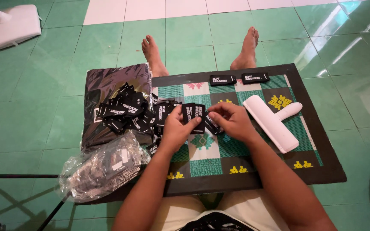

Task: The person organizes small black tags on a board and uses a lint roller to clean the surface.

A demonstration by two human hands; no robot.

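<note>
From left I see a clear bag bundle (101, 169), then a black label pile (127, 111) on the mat (253, 171). My left hand (174, 130) pinches a black label (195, 115); right hand (232, 119) pinches another label (213, 124) just beside it. White handled tool (270, 122) lies right.

free: bare mat (253, 164) near the person, between the arms | left: pile of black labels (129, 112) and plastic bag (101, 169) block the way | right: white tool (271, 122) lies across | far edge: two labels (238, 79) — feet just behind
</note>
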